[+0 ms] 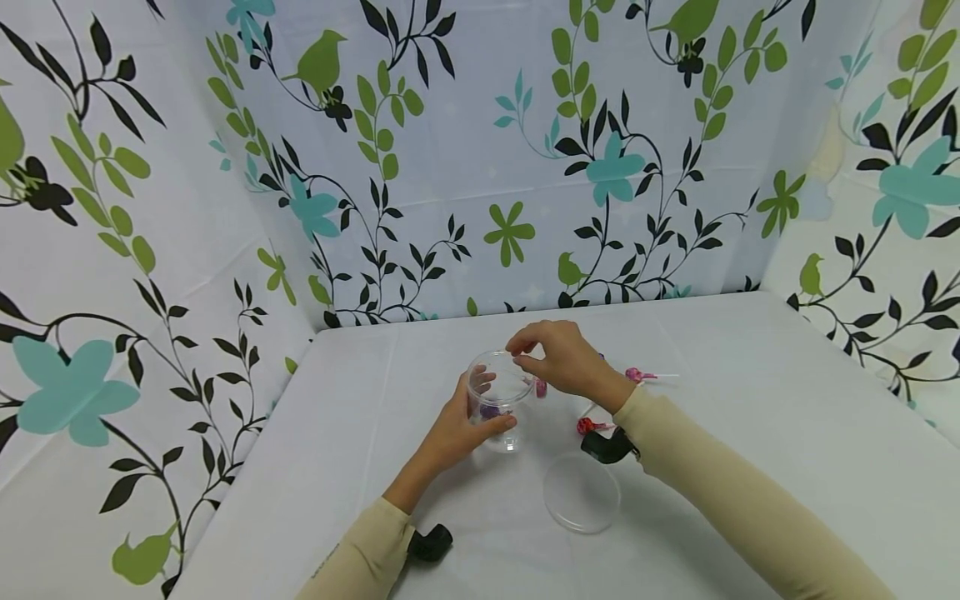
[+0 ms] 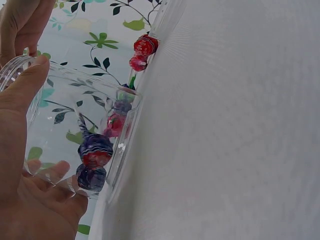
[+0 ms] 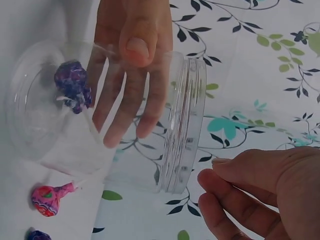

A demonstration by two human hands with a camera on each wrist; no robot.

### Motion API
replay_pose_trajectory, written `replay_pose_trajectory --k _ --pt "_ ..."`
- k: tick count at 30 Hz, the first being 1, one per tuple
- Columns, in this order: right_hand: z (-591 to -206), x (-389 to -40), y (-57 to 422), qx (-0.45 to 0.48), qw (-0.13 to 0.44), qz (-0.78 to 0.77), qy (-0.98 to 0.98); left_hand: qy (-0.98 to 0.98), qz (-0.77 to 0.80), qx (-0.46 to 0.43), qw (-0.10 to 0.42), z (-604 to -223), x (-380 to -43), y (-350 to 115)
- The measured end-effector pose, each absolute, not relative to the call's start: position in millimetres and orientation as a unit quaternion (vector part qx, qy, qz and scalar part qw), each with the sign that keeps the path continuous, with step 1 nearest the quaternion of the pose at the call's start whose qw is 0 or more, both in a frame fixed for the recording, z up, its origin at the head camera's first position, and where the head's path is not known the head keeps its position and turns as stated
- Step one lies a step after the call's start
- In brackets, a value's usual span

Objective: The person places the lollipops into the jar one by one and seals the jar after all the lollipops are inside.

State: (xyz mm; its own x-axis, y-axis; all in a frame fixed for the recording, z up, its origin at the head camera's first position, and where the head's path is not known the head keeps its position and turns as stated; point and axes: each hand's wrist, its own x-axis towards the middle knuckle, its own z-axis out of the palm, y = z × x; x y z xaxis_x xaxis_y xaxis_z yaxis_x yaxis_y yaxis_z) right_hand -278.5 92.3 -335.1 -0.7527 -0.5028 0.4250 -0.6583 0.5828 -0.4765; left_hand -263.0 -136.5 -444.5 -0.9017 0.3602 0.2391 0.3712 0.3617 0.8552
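My left hand grips a clear plastic jar round its side, thumb in front and fingers behind. Inside, near the bottom, lies a purple-wrapped lollipop with a white stick. At the jar's open mouth is my right hand, its fingers loosely bent and thumb close to the index fingertip. Nothing shows between those fingertips in the right wrist view. A pink lollipop lies on the table just beyond the jar, partly behind the right hand in the head view.
A clear round lid lies flat in front of the right forearm. To the right of the jar are a red lollipop and another pink lollipop on the white table. Patterned cloth encloses the back and sides.
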Motion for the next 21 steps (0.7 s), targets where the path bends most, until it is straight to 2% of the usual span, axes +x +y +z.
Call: replay_pose_trajectory --k 21 --pt "-346.7 -285.1 155.8 0.280 0.128 0.320 -0.896 -0.824 -0.521 -0.224 0.004 -445.9 -264.0 -136.2"
